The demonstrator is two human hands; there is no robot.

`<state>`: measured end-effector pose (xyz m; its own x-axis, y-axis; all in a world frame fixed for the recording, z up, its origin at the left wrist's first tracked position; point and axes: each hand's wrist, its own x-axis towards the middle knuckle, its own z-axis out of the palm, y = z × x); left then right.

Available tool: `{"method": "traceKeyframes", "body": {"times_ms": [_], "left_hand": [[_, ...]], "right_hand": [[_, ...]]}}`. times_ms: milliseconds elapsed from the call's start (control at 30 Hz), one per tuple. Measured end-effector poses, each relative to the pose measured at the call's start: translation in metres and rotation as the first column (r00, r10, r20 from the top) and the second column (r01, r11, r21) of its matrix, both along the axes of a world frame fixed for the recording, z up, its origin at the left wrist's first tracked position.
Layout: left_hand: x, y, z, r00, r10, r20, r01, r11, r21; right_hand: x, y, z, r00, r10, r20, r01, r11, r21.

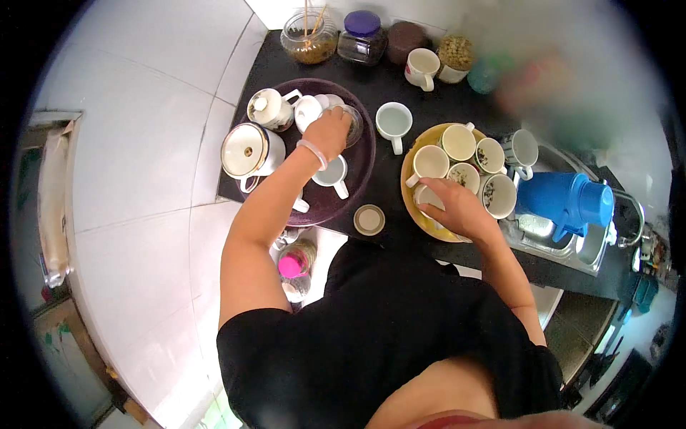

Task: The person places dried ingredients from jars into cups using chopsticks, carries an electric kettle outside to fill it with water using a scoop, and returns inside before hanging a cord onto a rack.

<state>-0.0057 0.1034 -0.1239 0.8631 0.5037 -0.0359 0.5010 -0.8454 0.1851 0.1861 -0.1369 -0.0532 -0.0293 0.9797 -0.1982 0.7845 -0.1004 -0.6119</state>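
Observation:
My left hand (330,134), with a pale bracelet at its wrist, reaches over the dark purple round tray (368,168). Its bent fingers are on a clear glass piece (354,127) beside a white lid-like piece (308,109); what lies under the palm is hidden. A white teapot (270,109), a larger lidded pot (245,150) and a white cup (330,173) share that tray. My right hand (461,207) has thumb and fingers across a white cup (427,196) on the yellow tray (409,157). Several more cups stand there, some with dark bits inside, like this cup (498,196).
Between the trays are a white cup (394,120) and a round lid (369,220). Jars, such as a purple-lidded one (361,36), and a cup (421,68) line the back. To the right are a grey cup (522,149), a blue jug (564,200) and the sink (589,247).

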Motion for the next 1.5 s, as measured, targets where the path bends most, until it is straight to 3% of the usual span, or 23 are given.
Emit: {"method": "traceKeyframes", "body": {"times_ms": [133, 200, 233, 333, 367, 467, 500, 567, 600, 633, 667, 733, 767, 833, 933, 1033, 1133, 1233, 1333, 1433, 1500], "left_hand": [[0.004, -0.011, -0.003, 0.985, -0.023, -0.170, 0.046, 0.990, 0.132], [0.007, -0.010, -0.003, 0.979, -0.054, -0.195, 0.090, 0.979, 0.183], [0.006, -0.009, -0.010, 0.995, -0.047, -0.083, 0.065, 0.972, 0.225], [0.010, -0.008, -0.010, 0.982, -0.009, -0.186, 0.054, 0.970, 0.238], [0.008, -0.006, -0.014, 0.991, -0.016, -0.135, 0.045, 0.975, 0.216], [0.006, -0.005, -0.007, 0.993, 0.018, -0.118, -0.013, 0.999, 0.045], [0.003, -0.004, -0.004, 1.000, 0.020, -0.021, -0.021, 1.000, -0.014], [-0.018, -0.011, 0.003, 0.988, 0.039, 0.149, -0.017, 0.990, -0.143], [-0.018, -0.015, 0.028, 0.991, 0.093, 0.099, -0.066, 0.967, -0.244], [-0.027, -0.021, 0.029, 0.956, 0.127, 0.263, -0.049, 0.957, -0.285], [-0.033, -0.028, 0.029, 0.938, 0.175, 0.299, -0.063, 0.935, -0.349], [-0.056, -0.038, 0.037, 0.836, 0.156, 0.526, 0.074, 0.918, -0.389], [-0.069, -0.044, 0.038, 0.773, 0.189, 0.606, 0.090, 0.913, -0.399], [-0.100, -0.045, 0.052, 0.787, 0.250, 0.564, 0.090, 0.858, -0.506], [-0.145, -0.041, 0.040, 0.742, 0.362, 0.564, 0.055, 0.806, -0.590], [-0.178, -0.033, 0.043, 0.669, 0.478, 0.569, -0.016, 0.775, -0.632], [-0.197, -0.029, 0.040, 0.643, 0.561, 0.522, -0.131, 0.752, -0.646], [-0.201, -0.020, 0.045, 0.561, 0.646, 0.517, -0.265, 0.732, -0.628], [-0.206, -0.014, 0.041, 0.544, 0.703, 0.457, -0.297, 0.671, -0.679], [-0.211, -0.009, 0.040, 0.558, 0.697, 0.449, -0.333, 0.684, -0.649], [-0.210, -0.006, 0.041, 0.548, 0.699, 0.460, -0.336, 0.687, -0.644]], "right_hand": [[0.002, 0.001, -0.006, 0.999, 0.042, -0.013, -0.042, 0.999, -0.015], [0.002, 0.007, -0.003, 0.999, 0.049, -0.021, -0.050, 0.998, -0.046], [0.002, 0.012, 0.002, 0.998, 0.055, -0.030, -0.058, 0.996, -0.073], [0.001, 0.035, 0.010, 0.998, 0.070, 0.009, -0.068, 0.992, -0.103], [0.000, 0.047, 0.012, 0.997, 0.071, 0.031, -0.067, 0.992, -0.102], [-0.001, 0.104, 0.011, 0.989, 0.089, -0.119, -0.101, 0.990, -0.100], [-0.003, 0.125, 0.009, 0.984, 0.050, -0.173, -0.059, 0.997, -0.047], [-0.013, 0.175, -0.006, 0.906, -0.015, -0.424, 0.024, 1.000, 0.017], [-0.016, 0.204, -0.001, 0.817, -0.136, -0.561, 0.126, 0.990, -0.057], [-0.021, 0.233, 0.003, 0.720, -0.221, -0.658, 0.212, 0.973, -0.095], [-0.026, 0.263, 0.006, 0.621, -0.336, -0.708, 0.332, 0.931, -0.151], [-0.011, 0.326, -0.018, 0.333, -0.392, -0.858, 0.336, 0.899, -0.280], [-0.008, 0.354, -0.024, 0.325, -0.459, -0.827, 0.419, 0.854, -0.309], [-0.013, 0.404, -0.031, 0.288, -0.584, -0.759, 0.575, 0.739, -0.351], [-0.028, 0.450, -0.030, 0.505, -0.699, -0.506, 0.795, 0.605, -0.043], [0.011, 0.510, -0.101, 0.748, -0.637, -0.184, 0.659, 0.746, 0.097], [-0.013, 0.511, -0.076, 0.805, -0.594, 0.008, 0.551, 0.751, 0.365], [-0.020, 0.529, -0.081, 0.815, -0.566, -0.122, 0.574, 0.762, 0.298], [-0.031, 0.535, -0.074, 0.896, -0.436, -0.086, 0.443, 0.859, 0.257], [-0.036, 0.538, -0.065, 0.954, -0.282, 0.098, 0.257, 0.943, 0.213], [-0.044, 0.525, -0.041, 0.937, -0.178, 0.300, 0.180, 0.983, 0.021]]}}
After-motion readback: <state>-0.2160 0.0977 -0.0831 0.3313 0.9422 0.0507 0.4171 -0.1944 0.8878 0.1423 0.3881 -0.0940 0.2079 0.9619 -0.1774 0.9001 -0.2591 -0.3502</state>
